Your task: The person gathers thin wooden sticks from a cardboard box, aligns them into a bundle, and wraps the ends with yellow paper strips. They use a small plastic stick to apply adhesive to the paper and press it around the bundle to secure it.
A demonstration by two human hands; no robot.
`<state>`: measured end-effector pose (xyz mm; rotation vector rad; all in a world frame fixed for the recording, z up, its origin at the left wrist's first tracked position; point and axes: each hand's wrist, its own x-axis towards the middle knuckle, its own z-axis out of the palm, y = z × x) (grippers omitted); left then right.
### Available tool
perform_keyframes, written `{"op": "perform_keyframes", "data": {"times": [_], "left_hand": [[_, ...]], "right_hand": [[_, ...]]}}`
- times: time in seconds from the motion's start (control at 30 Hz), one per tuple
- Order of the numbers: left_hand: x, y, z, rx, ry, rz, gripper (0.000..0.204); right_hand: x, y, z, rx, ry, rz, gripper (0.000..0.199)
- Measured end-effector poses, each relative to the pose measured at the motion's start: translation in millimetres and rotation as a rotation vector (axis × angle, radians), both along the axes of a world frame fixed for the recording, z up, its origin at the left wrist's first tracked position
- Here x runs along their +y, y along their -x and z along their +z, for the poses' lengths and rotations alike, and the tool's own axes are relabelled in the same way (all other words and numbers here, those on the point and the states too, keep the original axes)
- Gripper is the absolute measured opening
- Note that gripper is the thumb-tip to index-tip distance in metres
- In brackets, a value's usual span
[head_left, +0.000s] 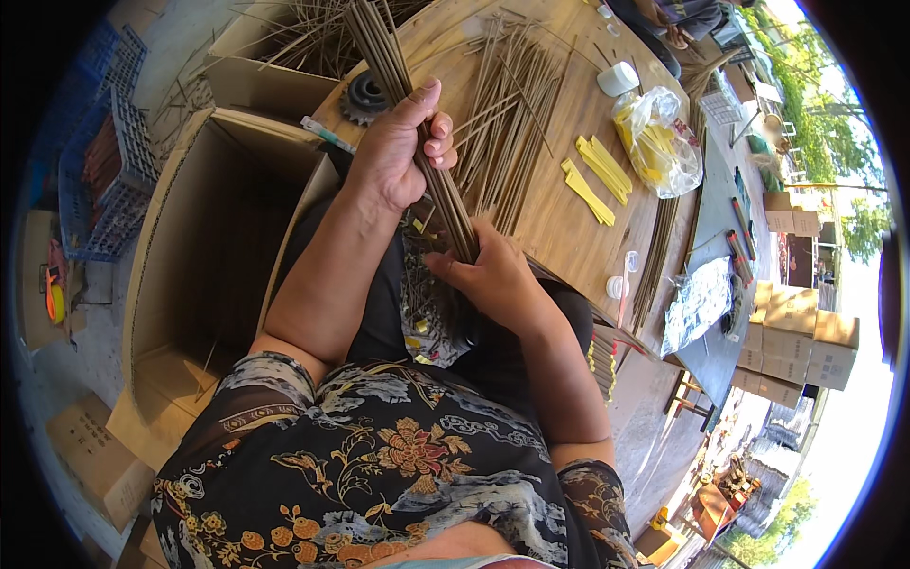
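A bundle of thin brown sticks [445, 201] slants across my lap at the table's near edge. My left hand [403, 142] is wrapped round its middle, with the thumb pointing up along the sticks. Lower down, my right hand [493, 275] grips the bundle's near end between thumb and fingers; the fingers' far side is hidden. Many more loose brown sticks [517, 114] lie on the wooden table [559, 242] just beyond my hands. To their right are yellow strips [604, 171] in small stacks.
An open cardboard box [156, 247] stands at my left, and another box [251, 90] holds sticks. A dark toothed wheel [363, 99] sits on the table's left edge. At right are a clear plastic bag [659, 142] and a white cup [618, 80]. Another person's hand [677, 36] shows far off.
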<state>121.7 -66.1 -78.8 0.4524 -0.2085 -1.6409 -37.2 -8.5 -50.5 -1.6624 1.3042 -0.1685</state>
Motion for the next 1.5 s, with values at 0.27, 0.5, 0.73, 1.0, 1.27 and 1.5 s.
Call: {"op": "perform_keyframes", "data": {"times": [0.27, 0.5, 0.73, 1.0, 1.27, 1.5], "left_hand": [[-1.4, -3.4, -1.8, 0.08, 0.054, -0.111, 0.03], [-2.8, -4.5, -5.3, 0.176, 0.103, -0.181, 0.03], [-1.3, -4.9, -5.5, 0.153, 0.135, -0.187, 0.03], [2.6, -2.5, -2.3, 0.063, 0.156, -0.164, 0.024], [5.5, 3.5, -2.3, -0.093, 0.083, -0.085, 0.019], [4.9, 5.8, -3.3, 0.072, 0.142, -0.093, 0.025]], "right_hand": [[-5.6, 8.2, 1.2, -0.495, -0.632, -0.081, 0.023], [-4.3, 11.7, -3.3, -0.677, -0.864, -0.092, 0.022], [-1.7, 8.2, -3.9, -0.7, -0.856, -0.095, 0.02], [6.3, 1.7, -8.0, -0.553, -0.619, -0.116, 0.023], [8.2, 2.5, -11.8, -0.492, -0.532, -0.123, 0.02], [7.2, 8.8, -14.4, -0.597, -0.615, -0.093, 0.021]]}}
